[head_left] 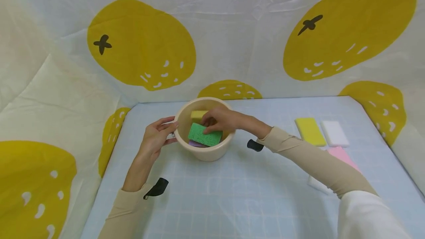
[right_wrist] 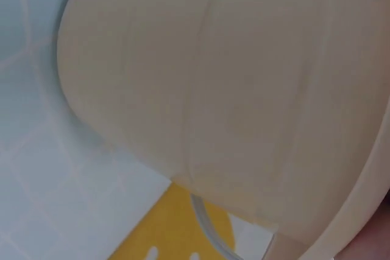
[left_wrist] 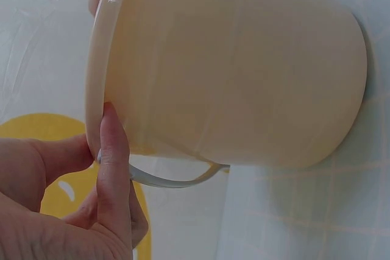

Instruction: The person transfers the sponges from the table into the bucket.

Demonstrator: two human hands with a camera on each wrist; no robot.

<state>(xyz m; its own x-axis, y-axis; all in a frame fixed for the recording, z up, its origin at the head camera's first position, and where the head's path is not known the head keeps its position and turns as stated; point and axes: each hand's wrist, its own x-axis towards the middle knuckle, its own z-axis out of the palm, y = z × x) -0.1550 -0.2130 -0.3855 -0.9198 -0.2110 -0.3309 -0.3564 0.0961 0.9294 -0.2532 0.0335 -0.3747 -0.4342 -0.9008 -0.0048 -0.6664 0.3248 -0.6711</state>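
Observation:
A cream plastic bucket (head_left: 207,154) stands upright on the table. My left hand (head_left: 153,137) pinches its rim on the left side between thumb and fingers; the left wrist view shows this grip close up, with the pale bucket handle (left_wrist: 173,182) hanging beside the fingers. Reaching in over the right rim, my right hand (head_left: 221,119) grips a green sponge (head_left: 200,134) by its upper edge inside the bucket. A yellow sponge (head_left: 198,115) lies behind it, and a purple sponge (head_left: 196,144) shows underneath. In the right wrist view the bucket wall hides most of the hand.
To the right on the table lie a yellow sponge (head_left: 310,131), a white sponge (head_left: 334,133), a pink sponge (head_left: 343,156) and another white piece (head_left: 318,184), the last two partly covered by my right arm. A fruit-patterned curtain (head_left: 239,47) borders the table's back and sides.

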